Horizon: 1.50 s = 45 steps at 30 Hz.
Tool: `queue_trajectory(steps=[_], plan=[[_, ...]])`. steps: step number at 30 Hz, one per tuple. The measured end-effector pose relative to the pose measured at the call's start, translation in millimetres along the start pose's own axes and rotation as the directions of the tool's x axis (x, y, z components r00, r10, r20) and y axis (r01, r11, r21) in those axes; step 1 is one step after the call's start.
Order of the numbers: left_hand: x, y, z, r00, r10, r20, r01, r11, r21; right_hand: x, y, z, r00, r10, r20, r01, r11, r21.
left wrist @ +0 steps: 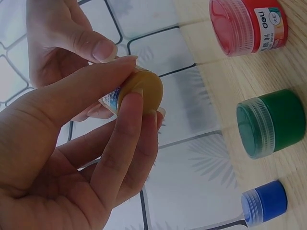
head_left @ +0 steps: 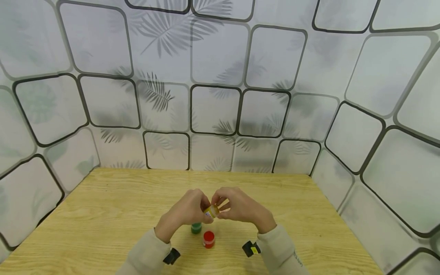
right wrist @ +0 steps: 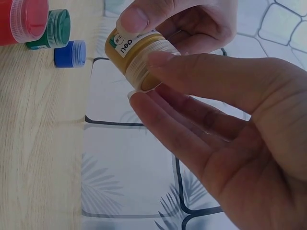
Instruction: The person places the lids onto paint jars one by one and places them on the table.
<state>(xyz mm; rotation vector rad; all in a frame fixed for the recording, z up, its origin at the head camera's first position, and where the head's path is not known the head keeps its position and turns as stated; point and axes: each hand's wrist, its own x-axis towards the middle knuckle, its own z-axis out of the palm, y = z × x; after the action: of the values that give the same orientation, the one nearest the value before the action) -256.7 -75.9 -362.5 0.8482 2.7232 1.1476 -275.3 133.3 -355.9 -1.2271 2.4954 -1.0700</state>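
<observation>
A small yellow paint jar (head_left: 211, 211) with a clear ribbed lid (right wrist: 152, 63) is held tilted above the table between both hands. My left hand (head_left: 187, 209) grips the jar's body, thumb on its label and fingertips at its base. From the other side my right hand (head_left: 242, 207) pinches the lid between thumb and fingers. Below them a red paint jar (head_left: 208, 239) and a green paint jar (head_left: 196, 228) stand on the table. A smaller blue paint jar (left wrist: 272, 200) shows beyond the green one in the wrist views; in the head view it is hidden.
The light wood table (head_left: 120, 214) extends to either side of the hands. Behind it and at both sides rise walls of patterned fabric (head_left: 213, 110) with dark rounded squares and leaves. Small black wrist devices (head_left: 172, 256) sit at both sleeves.
</observation>
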Motion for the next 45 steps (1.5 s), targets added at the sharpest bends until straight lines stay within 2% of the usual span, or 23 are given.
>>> queue_trajectory(steps=[12,22,28,45], plan=[[0.2,-0.4,0.6,1.000,0.006,0.011,-0.006,1.000,-0.005,0.3,-1.5,-1.6,0.999,0.033,0.014,-0.033,0.999,-0.014],[0.1,0.5,0.3,1.000,-0.003,0.018,0.004,1.000,-0.006,-0.4,-2.1,-2.1,0.998,0.065,0.007,-0.064,0.994,-0.087],[-0.1,0.3,0.1,1.000,-0.005,0.023,0.005,1.000,-0.003,-1.2,-1.6,-1.4,0.997,0.080,0.005,-0.079,0.993,-0.092],[-1.0,0.6,0.4,1.000,-0.002,0.017,0.002,1.000,-0.007,-0.6,2.7,0.5,0.999,0.047,-0.005,-0.048,0.997,-0.057]])
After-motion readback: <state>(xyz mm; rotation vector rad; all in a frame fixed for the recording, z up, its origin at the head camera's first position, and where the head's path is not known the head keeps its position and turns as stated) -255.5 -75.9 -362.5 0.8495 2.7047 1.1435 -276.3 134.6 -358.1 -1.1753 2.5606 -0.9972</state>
